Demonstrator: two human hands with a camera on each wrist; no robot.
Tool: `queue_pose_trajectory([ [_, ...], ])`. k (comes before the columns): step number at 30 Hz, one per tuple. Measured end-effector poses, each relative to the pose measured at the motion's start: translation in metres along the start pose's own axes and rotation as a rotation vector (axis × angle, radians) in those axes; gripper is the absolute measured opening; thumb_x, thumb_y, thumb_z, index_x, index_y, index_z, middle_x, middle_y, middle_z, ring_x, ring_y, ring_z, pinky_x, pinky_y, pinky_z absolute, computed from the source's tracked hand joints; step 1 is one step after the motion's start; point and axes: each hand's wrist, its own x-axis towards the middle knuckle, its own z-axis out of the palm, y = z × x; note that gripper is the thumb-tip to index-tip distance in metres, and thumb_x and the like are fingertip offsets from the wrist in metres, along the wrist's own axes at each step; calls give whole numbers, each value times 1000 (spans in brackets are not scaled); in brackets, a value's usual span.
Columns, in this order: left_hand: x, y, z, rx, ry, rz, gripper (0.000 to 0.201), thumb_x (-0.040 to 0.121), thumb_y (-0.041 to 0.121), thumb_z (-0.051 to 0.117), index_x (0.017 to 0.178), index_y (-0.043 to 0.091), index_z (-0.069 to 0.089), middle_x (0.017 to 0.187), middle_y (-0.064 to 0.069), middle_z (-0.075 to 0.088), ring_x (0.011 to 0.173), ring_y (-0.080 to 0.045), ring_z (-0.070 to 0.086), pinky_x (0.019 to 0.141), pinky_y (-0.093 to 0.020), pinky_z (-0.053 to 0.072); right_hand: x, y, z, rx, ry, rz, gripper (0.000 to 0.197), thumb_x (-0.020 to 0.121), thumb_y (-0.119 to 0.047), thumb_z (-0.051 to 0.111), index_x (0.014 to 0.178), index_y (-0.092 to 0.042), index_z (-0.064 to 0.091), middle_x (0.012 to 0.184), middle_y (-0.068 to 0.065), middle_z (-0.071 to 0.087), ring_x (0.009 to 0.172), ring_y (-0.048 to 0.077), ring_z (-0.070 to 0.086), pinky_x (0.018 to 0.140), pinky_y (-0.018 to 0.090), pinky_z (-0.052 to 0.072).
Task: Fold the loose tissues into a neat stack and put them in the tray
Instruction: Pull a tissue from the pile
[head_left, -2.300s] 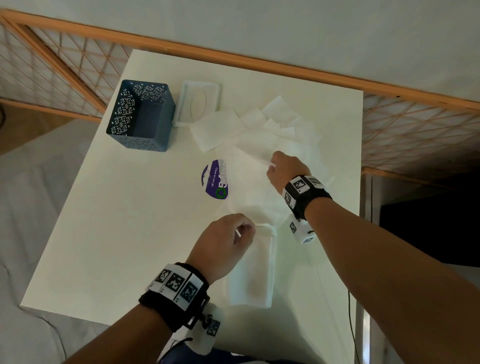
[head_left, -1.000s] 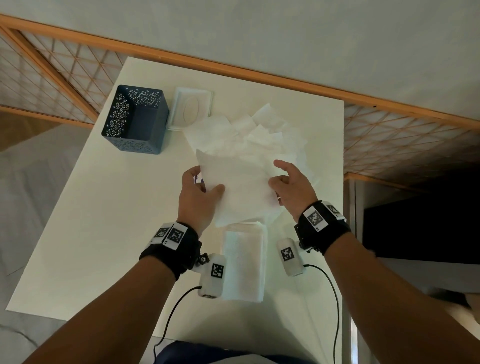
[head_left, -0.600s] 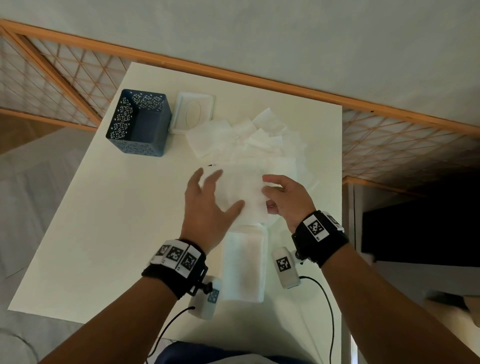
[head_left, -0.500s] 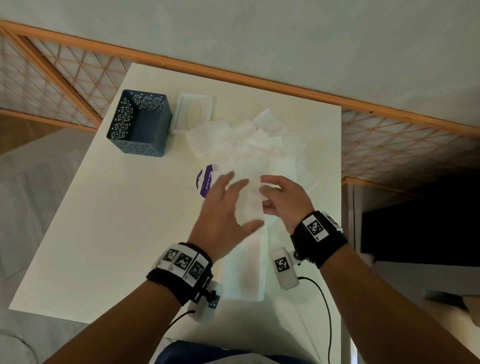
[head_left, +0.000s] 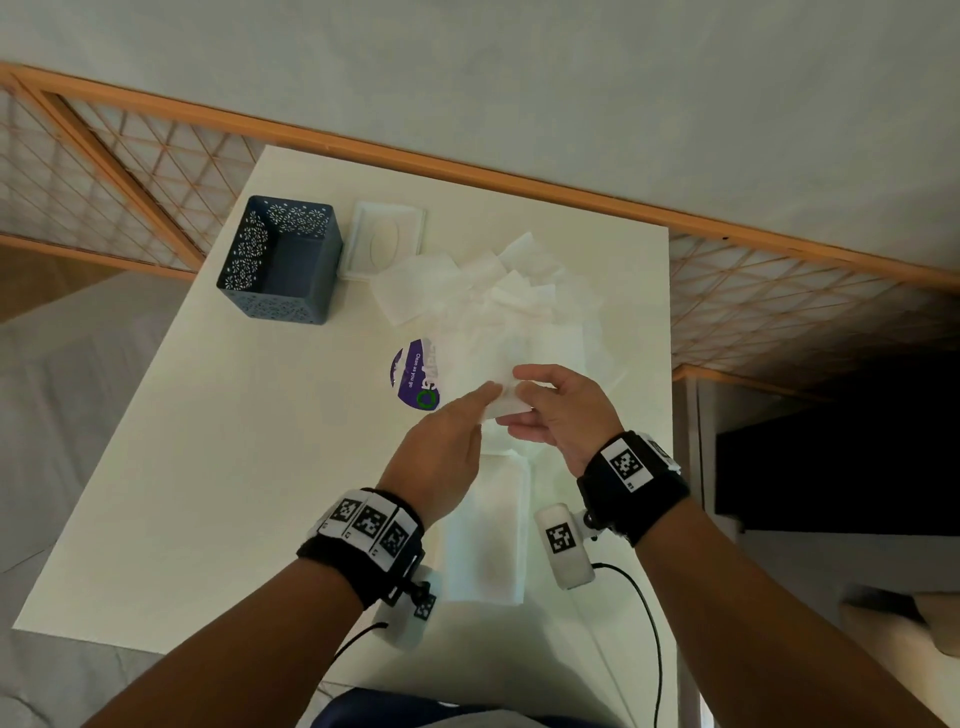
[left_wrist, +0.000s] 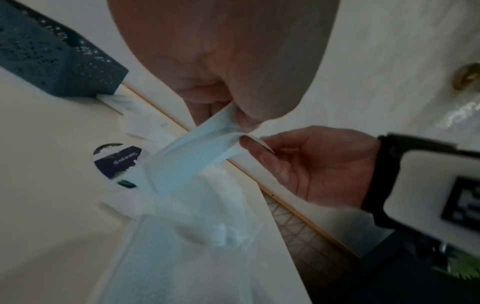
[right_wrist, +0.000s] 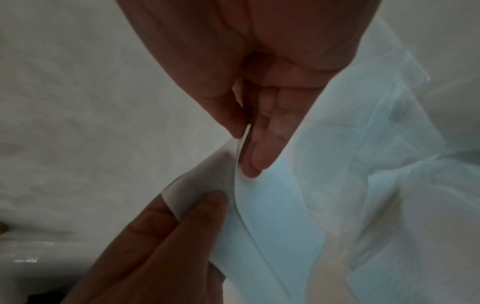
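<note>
Both your hands pinch one tissue (head_left: 501, 400) above the table (head_left: 218, 467): left hand (head_left: 441, 457) and right hand (head_left: 561, 415) close together, beyond the folded stack (head_left: 488, 540); the tray (head_left: 280, 260) sits far left.

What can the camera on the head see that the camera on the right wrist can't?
Only the head camera shows the blue basket, the white tray, the purple round label, the folded stack near the table edge, and the pile of loose tissues.

Only the right wrist camera shows, up close, the right hand's thumb and fingers pinching the tissue's edge.

Both show the left hand and right hand holding one tissue between them, above the table.
</note>
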Motion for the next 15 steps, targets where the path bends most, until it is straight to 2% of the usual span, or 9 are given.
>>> queue_pose_trajectory([
  [2,2,4,-4,-87,-3,-76,45,109,8,45,151,21,55,112,8,66,99,-12,63,82,1,37,1,2,-2,-54,14,-19,21,101,-7,61,120,-12,70,105,16,76,84,33,79,78,36,64],
  [4,4,6,-7,-158,24,-126,40,112,16,42,147,23,60,115,14,67,103,-7,64,87,-2,40,3,3,-7,-117,36,-44,21,100,-5,60,115,-13,71,104,16,74,79,30,78,76,36,64],
  [6,7,5,-12,-259,81,-169,35,113,21,42,137,28,66,121,16,72,111,-3,66,97,-16,48,5,4,-13,-207,75,-72,22,98,-3,56,109,-14,72,99,18,72,73,25,74,73,37,64],
  [8,10,3,-20,-332,133,-211,31,111,20,45,120,32,72,106,12,76,100,-5,69,90,-27,53,5,5,-20,-377,140,-108,25,97,-4,51,101,-19,71,94,13,70,67,23,72,71,39,65],
  [10,12,3,-30,-377,172,-263,24,107,26,50,104,28,73,94,-5,75,87,-17,68,85,-39,54,4,4,-27,-595,205,-154,27,97,-10,49,94,-26,70,84,2,69,66,24,71,69,37,63],
  [12,13,7,-42,-431,180,-314,25,105,32,55,97,17,73,99,-15,74,88,-27,68,86,-47,56,3,3,-30,-734,223,-207,27,97,-13,50,93,-30,70,78,-4,68,68,20,68,65,29,56],
  [14,13,13,-53,-520,153,-368,25,107,31,58,93,18,75,105,-9,76,93,-24,69,84,-42,55,1,1,-29,-776,199,-256,25,97,-14,51,97,-29,71,79,-3,69,66,10,62,60,15,45],
  [15,14,17,-58,-560,128,-381,25,106,31,59,89,22,75,106,-3,75,91,-20,67,81,-38,53,-1,0,-27,-765,176,-279,25,98,-14,51,101,-28,71,80,-2,69,64,6,60,59,12,42],
])
